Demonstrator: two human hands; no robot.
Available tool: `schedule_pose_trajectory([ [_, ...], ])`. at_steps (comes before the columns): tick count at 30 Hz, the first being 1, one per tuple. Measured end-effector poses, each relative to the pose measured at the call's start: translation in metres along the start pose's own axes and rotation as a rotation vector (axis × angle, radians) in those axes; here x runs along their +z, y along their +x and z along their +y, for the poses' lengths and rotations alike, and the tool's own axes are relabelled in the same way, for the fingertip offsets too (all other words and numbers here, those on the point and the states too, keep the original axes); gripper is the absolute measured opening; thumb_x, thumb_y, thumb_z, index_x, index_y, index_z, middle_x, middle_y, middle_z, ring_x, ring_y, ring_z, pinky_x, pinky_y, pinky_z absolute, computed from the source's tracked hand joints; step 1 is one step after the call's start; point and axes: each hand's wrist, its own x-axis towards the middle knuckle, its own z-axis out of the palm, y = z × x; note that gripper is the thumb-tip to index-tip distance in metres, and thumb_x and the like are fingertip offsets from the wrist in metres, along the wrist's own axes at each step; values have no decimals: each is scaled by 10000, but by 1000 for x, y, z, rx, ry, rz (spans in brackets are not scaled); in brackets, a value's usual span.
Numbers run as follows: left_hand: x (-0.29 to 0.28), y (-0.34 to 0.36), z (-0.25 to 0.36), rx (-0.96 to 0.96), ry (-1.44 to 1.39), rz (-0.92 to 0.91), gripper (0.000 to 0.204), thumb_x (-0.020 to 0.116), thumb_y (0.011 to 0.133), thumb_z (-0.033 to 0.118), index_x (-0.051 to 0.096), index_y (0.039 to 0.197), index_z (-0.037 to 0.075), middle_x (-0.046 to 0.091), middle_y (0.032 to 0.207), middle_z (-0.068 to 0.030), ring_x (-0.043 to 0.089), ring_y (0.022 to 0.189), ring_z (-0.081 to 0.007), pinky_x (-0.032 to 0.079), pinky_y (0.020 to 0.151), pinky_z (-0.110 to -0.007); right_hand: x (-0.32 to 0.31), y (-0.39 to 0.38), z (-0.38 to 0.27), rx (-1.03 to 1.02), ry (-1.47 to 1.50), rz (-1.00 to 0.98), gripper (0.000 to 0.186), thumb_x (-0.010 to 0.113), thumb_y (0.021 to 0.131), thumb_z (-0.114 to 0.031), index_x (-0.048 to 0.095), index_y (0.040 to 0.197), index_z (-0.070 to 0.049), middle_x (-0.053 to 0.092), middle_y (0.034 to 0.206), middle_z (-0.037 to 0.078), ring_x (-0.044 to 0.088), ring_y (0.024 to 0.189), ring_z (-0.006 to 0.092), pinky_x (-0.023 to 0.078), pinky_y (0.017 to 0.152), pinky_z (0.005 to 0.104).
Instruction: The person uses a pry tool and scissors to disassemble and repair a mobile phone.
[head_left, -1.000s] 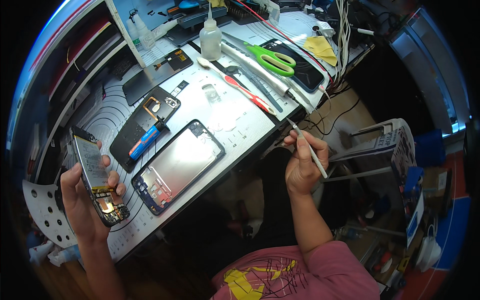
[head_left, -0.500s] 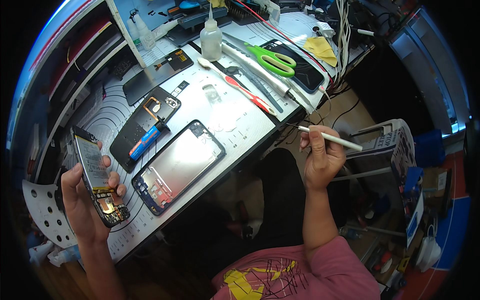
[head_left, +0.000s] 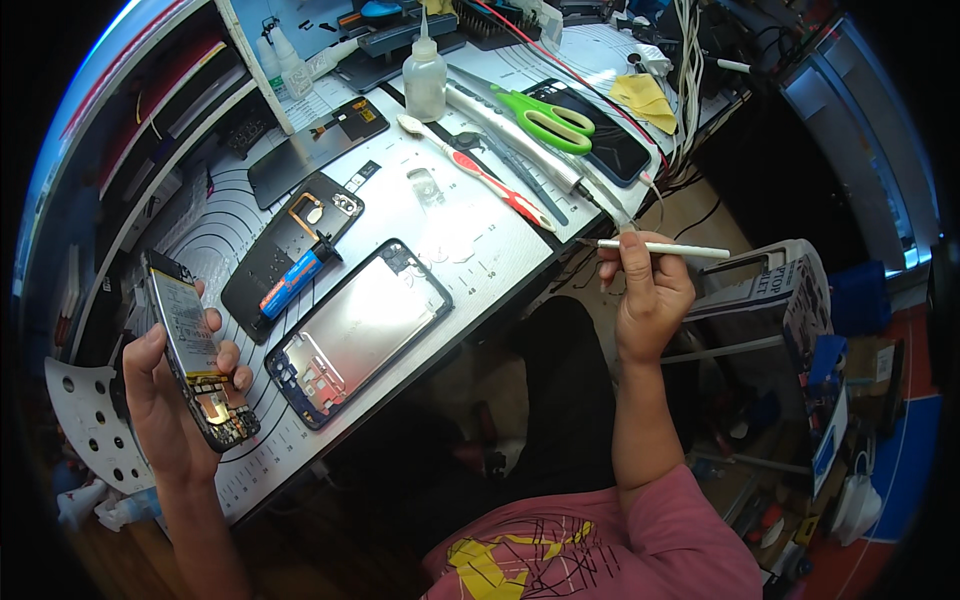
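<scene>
My left hand [head_left: 150,400] grips an opened smartphone [head_left: 195,345] by its edges, held up over the table's left side. The phone's battery and bare circuit board face up. Off the table's right edge, my right hand [head_left: 648,300] pinches a thin white pen-like tool [head_left: 690,250] with a dark, narrow tip pointing left. Between the hands, a silvery phone mid-frame [head_left: 365,325] lies flat on the mat. Behind it is a dark phone back cover [head_left: 275,245], with a blue syringe [head_left: 292,282] resting across it. A detached phone screen [head_left: 310,155] lies farther back.
A red-and-white toothbrush [head_left: 480,175], a dropper bottle [head_left: 424,85], green-handled scissors [head_left: 550,122] and a dark phone [head_left: 610,150] crowd the far right of the table. Shelves [head_left: 160,120] stand at the left. A white plastic stool [head_left: 775,270] is beside the table's right edge.
My right hand has risen slightly, and its tool has tilted closer to level. The left hand with the opened phone has hardly moved.
</scene>
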Motion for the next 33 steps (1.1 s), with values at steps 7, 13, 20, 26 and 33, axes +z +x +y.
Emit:
schedule_pose_trajectory([
  [7,-3,0,0,-3,0,-6,594,466,1001,327,328,1427,-62,555,1060,-141,586,773,-196,527,659,-341,1,0,2,21,12,21,128,672,947,-99,655,958,27,686,778,107,607,622,108,477,560,232],
  [13,-5,1,0,-16,1,-30,585,467,998,316,335,1428,-59,564,1056,-138,588,782,-200,530,673,-349,-3,3,0,108,132,59,150,663,948,-109,656,952,41,682,751,134,586,562,131,468,537,240],
  [20,-7,0,1,-47,-41,-31,552,496,967,313,395,1395,-18,580,1045,-97,581,798,-205,501,694,-372,2,3,-3,132,119,92,167,663,951,-127,652,940,39,675,737,138,577,547,139,449,519,237],
  [26,-6,2,-1,-54,-65,-12,488,499,963,307,442,1347,11,569,1012,-91,575,787,-200,493,686,-375,4,0,-7,133,184,118,179,662,957,-157,642,954,20,663,729,117,559,548,131,429,501,241],
  [33,-10,-1,0,-51,-11,20,536,654,900,277,401,1293,14,549,990,-53,582,790,-175,518,714,-375,38,-28,-26,3,366,-259,226,567,1012,-190,588,1025,35,615,878,154,554,670,150,443,534,258],
])
